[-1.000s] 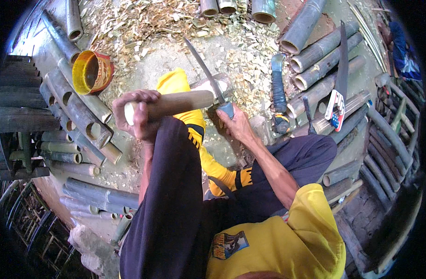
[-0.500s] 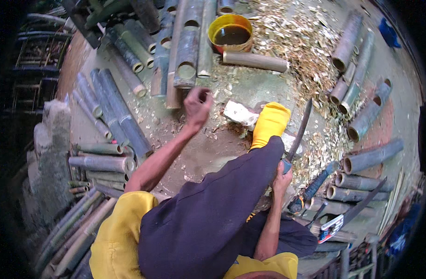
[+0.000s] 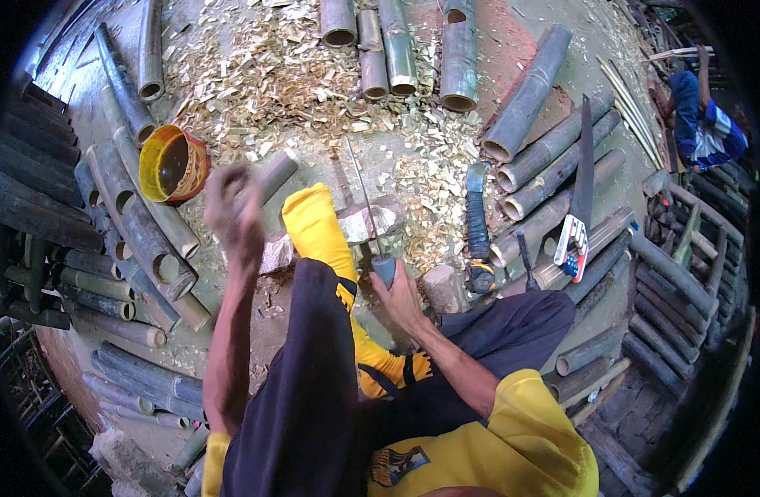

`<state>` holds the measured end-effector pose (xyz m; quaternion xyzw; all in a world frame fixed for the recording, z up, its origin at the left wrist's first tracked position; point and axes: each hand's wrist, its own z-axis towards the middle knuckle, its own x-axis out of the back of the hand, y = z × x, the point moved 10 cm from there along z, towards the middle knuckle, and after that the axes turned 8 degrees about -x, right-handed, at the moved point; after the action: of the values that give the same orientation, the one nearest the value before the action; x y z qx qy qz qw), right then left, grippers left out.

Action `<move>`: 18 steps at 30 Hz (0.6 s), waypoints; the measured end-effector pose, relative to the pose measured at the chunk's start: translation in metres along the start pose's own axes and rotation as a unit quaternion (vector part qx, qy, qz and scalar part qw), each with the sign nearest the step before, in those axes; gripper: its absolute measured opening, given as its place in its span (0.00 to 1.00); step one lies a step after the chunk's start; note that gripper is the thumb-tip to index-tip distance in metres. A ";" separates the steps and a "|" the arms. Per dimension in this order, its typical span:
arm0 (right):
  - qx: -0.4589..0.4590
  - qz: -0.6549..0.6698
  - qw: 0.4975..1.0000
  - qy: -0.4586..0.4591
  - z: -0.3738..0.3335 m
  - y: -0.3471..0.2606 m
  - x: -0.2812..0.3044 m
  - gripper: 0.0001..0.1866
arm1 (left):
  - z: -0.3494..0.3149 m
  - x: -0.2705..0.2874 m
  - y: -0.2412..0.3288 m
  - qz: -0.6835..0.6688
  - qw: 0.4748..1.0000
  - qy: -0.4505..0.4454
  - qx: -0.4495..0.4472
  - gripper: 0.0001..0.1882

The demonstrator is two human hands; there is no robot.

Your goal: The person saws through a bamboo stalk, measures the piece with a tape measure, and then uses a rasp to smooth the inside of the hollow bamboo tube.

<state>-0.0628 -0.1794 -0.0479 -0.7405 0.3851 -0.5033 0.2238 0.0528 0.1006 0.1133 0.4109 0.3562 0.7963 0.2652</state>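
A person seated low, in a yellow shirt and dark trousers, is seen from above, with both forearms stretched over a floor strewn with pale wood chips [image 3: 301, 103]. The right hand [image 3: 401, 298] is closed around the blue-grey handle of a long, narrow knife [image 3: 373, 230], whose blade points up and away from the body. The left hand [image 3: 235, 203] is blurred, its fingers curled, at the near end of a short bamboo piece [image 3: 279, 172]; whether it grips the piece or only covers that end cannot be told. The piece slants up to the right, just right of a red and yellow bucket [image 3: 198, 170] with dark liquid inside. Between the hands, a foot in a yellow sock [image 3: 318, 224] is beside a pale, rough block [image 3: 390, 219]. To the left lie bamboo tubes with round holes [image 3: 140, 219]. To the right are a tool with a black wrapped handle [image 3: 477, 219], more bamboo tubes [image 3: 525, 99] and a saw [image 3: 585, 174] with a white, red and blue handle. Another person [image 3: 716, 137], in blue and white, is at the upper right.
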 end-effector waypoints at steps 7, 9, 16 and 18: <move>-0.075 0.117 0.989 -0.046 -0.037 0.010 -0.010 0.21 | 0.034 -0.215 -0.054 -0.035 0.955 -0.241 0.169 0.33; -0.052 0.094 0.994 -0.015 -0.043 -0.012 0.009 0.22 | 0.038 -0.243 -0.059 -0.004 0.934 -0.308 0.181 0.33; -0.063 0.158 0.985 0.018 -0.032 0.008 0.037 0.23 | 0.062 -0.243 -0.048 0.102 0.964 -0.172 0.173 0.27; -0.065 0.169 0.983 0.020 -0.032 0.010 0.035 0.24 | 0.078 -0.197 -0.038 0.047 0.989 -0.054 0.133 0.27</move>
<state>-0.0886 -0.2111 -0.0227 -0.6672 0.5415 -0.4467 0.2491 0.2258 0.0102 0.0239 0.5007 0.4241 0.7304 0.1894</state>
